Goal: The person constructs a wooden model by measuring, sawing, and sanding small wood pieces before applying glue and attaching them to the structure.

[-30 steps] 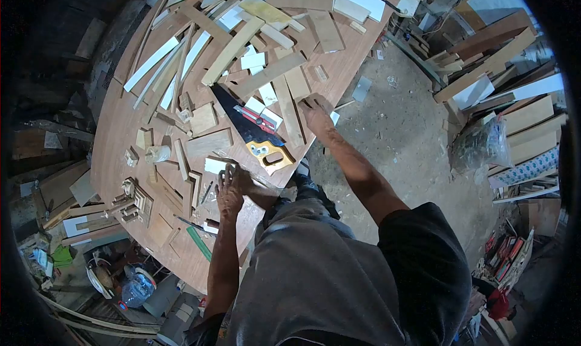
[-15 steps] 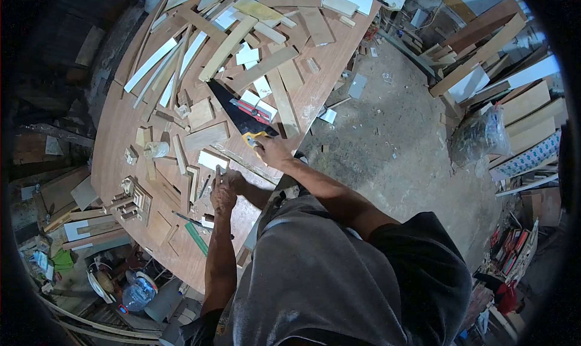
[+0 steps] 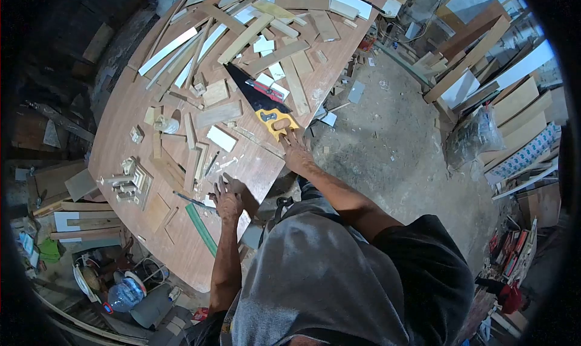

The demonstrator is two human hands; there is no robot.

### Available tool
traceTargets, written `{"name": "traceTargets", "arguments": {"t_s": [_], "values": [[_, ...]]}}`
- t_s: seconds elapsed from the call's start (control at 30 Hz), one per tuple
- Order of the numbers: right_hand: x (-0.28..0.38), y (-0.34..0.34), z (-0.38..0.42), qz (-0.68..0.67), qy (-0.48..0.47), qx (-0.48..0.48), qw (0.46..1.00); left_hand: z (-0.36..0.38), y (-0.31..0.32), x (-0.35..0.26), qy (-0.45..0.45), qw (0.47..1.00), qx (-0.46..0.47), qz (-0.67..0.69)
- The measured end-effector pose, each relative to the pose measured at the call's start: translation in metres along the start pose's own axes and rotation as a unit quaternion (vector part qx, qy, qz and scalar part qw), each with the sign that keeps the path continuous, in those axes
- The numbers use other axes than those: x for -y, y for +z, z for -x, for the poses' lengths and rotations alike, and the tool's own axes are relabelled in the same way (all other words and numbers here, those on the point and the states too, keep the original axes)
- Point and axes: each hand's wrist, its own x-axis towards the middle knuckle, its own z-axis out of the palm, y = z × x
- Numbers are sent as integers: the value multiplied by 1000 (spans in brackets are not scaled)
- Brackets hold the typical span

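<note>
With fingers loosely straight at the yellow handle [image 3: 283, 115] for the right hand [image 3: 296, 155], spread open for the left hand [image 3: 228, 204]. Better to lift the handsaw [image 3: 249, 93], on the table [image 3: 181, 249] among wood pieces [image 3: 219, 114], by this handle — probably light, but springy.

Left hand [image 3: 228, 204] splayed, right hand [image 3: 296, 156] outstretched

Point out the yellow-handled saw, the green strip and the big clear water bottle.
Yellow-handled saw [image 3: 243, 87]: head view, on the dark blade.
Green strip [image 3: 200, 230]: head view, on the middle of its length.
Clear water bottle [image 3: 125, 294]: head view, on its body.
</note>
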Motion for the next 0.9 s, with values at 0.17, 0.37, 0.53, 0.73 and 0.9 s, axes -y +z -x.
{"name": "traceTargets", "arguments": {"t_s": [0.17, 0.37, 0.53, 0.73, 0.9], "values": [[7, 1, 12, 21, 20, 13, 1000, 41, 6, 19, -32, 996, 31, 74], [29, 35, 38, 48, 1, 26, 998, 68, 4, 31, -21, 997, -8, 71], [55, 24, 43, 8, 11, 135, 991, 73, 33, 44, -46, 995, -38, 80], [23, 21, 12, -11, -2, -29, 999, 78, 21, 40, -33, 994, -24, 99], [13, -6, -31, 1, -7, -81, 997, 83, 18, 33, -48, 988, -49, 135]]}}
